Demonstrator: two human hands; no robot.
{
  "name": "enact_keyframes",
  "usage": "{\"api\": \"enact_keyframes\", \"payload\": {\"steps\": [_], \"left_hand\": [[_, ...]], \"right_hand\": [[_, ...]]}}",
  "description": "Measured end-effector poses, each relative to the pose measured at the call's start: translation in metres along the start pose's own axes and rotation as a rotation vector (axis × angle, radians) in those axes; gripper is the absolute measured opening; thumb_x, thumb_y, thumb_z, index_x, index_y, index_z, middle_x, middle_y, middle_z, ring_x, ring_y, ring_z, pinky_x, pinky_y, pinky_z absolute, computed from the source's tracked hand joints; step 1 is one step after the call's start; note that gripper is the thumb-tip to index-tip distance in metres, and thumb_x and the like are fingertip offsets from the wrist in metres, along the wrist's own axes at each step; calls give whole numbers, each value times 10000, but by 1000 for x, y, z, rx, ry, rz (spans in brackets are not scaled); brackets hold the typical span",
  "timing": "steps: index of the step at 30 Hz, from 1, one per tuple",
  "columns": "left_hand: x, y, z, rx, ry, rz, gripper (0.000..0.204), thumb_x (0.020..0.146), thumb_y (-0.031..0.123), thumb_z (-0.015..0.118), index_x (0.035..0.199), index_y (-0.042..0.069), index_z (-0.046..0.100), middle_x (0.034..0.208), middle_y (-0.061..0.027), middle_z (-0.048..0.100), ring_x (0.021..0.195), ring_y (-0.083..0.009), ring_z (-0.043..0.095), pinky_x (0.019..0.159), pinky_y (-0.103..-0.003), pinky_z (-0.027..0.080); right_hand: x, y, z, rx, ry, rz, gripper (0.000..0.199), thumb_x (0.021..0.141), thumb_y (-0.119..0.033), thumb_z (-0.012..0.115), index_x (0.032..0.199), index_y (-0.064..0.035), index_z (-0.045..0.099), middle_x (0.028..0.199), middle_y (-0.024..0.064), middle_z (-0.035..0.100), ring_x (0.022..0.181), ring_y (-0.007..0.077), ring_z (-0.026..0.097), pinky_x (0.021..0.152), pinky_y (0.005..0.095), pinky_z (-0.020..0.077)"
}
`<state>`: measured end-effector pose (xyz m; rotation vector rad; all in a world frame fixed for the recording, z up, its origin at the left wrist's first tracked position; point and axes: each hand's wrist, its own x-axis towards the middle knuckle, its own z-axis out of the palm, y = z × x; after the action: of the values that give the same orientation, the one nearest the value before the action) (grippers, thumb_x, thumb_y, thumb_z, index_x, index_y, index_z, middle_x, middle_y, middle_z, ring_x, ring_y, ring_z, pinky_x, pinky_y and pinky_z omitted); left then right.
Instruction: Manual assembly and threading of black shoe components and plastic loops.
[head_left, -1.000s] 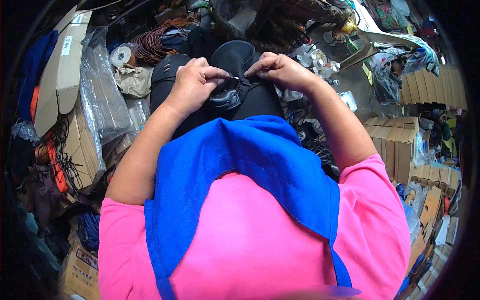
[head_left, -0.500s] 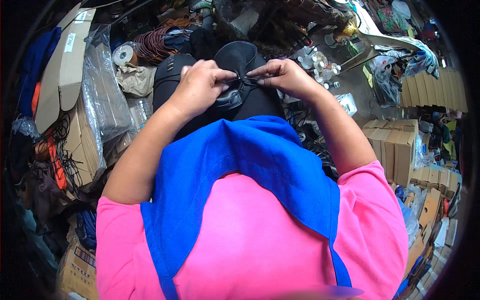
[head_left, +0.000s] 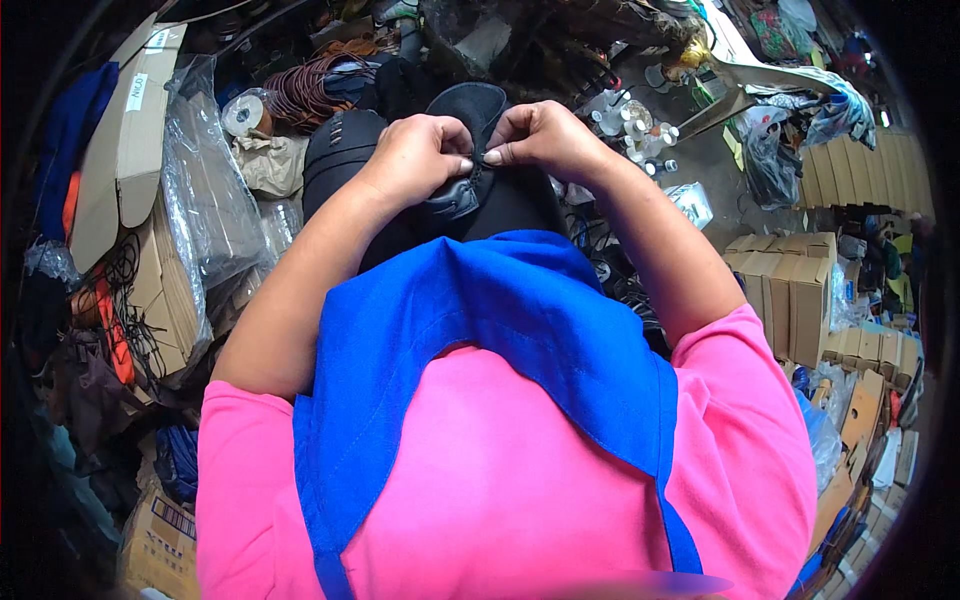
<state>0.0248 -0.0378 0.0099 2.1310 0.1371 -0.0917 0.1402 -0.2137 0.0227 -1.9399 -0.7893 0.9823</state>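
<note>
1. Black leather-like shoe upper (head_left: 470,180), rounded at the toe, lies on the person's lap above the blue apron (head_left: 500,330), toe pointing away from the body.
2. Left hand (head_left: 415,155): fingers curled, thumb and forefinger pinched on the upper's lacing edge. Right hand (head_left: 545,135): likewise pinched shut, gripping what looks like a thin dark lace or the same edge; too small to tell which.
3. Handling, judged: light; the material flexes under the fingers, so soft but with some body at the toe. Surface looks smooth, slightly shiny, possibly slick. Not fragile. Best hold is at the stitched lacing edges, where both hands already grip; the toe cap would serve for steadying.
4. Nearby: clear plastic bags (head_left: 205,200) and flat cardboard (head_left: 135,130) to the left, stacked brown cartons (head_left: 790,290) to the right.
5. Versus a second ago: the hands have moved closer together over the centre seam; the shoe upper keeps its place on the lap.
</note>
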Motion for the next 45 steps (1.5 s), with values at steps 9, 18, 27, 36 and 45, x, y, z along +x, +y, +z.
{"api": "enact_keyframes", "payload": {"steps": [9,18,27,36,45], "left_hand": [[-16,-3,-22,272,-35,66,138,797,114,645,915,45,628,808,-135,629,794,-249,620,724,-345,481],[-4,5,-14,193,-117,141,186,835,77,567,1013,41,608,850,-164,649,808,-299,645,742,-369,496],[5,12,-16,505,-164,298,123,809,99,568,910,29,575,844,-208,629,845,-389,605,714,-448,485],[-4,-1,-25,441,-149,391,144,787,70,551,930,60,555,821,-190,612,817,-380,601,685,-445,479],[-65,-23,-115,102,166,145,87,830,91,632,849,6,632,803,-4,590,762,-64,515,684,-220,409]], "right_hand": [[-14,5,-25,161,-69,53,170,796,-179,730,837,-79,599,688,-62,547,642,28,477,558,191,361],[-42,13,-29,53,-92,-17,169,815,-188,715,806,-50,617,799,-34,521,734,55,499,646,225,410],[-24,-24,-44,-949,396,-421,197,791,-235,658,932,-96,649,1011,86,591,949,281,576,823,410,448],[-15,-33,-4,-1246,-49,-545,171,742,-82,565,904,-138,562,745,56,610,842,252,593,801,381,407],[-51,0,-61,-155,258,-19,182,828,-242,682,854,-65,644,734,1,600,678,93,534,648,242,422]]}}
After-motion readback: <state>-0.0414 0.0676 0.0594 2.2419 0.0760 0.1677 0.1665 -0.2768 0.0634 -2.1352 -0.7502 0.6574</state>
